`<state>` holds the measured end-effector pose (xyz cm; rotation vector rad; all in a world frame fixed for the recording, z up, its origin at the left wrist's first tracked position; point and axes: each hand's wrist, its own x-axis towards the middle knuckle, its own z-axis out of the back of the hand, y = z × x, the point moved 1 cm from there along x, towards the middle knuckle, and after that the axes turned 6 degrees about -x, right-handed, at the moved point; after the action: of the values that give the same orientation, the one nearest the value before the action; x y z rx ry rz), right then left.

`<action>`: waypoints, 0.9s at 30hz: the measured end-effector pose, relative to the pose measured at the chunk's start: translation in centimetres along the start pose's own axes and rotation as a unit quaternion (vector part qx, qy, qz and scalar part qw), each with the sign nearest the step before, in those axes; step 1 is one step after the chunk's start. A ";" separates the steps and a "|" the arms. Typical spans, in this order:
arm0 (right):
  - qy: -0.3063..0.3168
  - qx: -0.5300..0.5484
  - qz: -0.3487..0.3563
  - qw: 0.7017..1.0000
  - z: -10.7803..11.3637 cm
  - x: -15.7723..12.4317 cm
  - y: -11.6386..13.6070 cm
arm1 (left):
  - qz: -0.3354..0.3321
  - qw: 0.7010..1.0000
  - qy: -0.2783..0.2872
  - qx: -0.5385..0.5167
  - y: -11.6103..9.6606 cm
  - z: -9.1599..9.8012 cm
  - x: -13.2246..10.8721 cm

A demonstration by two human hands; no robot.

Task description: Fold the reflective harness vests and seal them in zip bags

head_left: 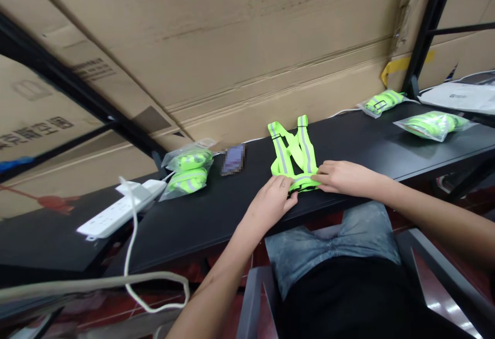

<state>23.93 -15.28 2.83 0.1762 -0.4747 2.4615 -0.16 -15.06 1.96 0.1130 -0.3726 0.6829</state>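
Fingers (pixel 324 170) lie together along the near edge of the black tabletop (pixel 216 236), on a neon reflective safety vest (pixel 280 148); the left hand (pixel 270 202) and right hand (pixel 344 178) press its waist band (pixel 305 184), apparently to keep it flat.

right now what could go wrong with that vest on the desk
The hi-vis harness lies close to the front edge of the desk, under the left hand and right hand, so a tug might drag it over. The white cord loops just beside the left arm and could snag if that arm swings out.
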 end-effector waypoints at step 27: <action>-0.034 0.260 -0.066 0.963 2.5 -1.2 -0.4 | 0.067 0.987 -0.100 -0.111 -2.8 1.8 -1.3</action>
<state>25.15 -16.55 5.02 0.4900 0.1635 2.4028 0.16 -18.34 3.17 -0.0568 -0.6503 0.7598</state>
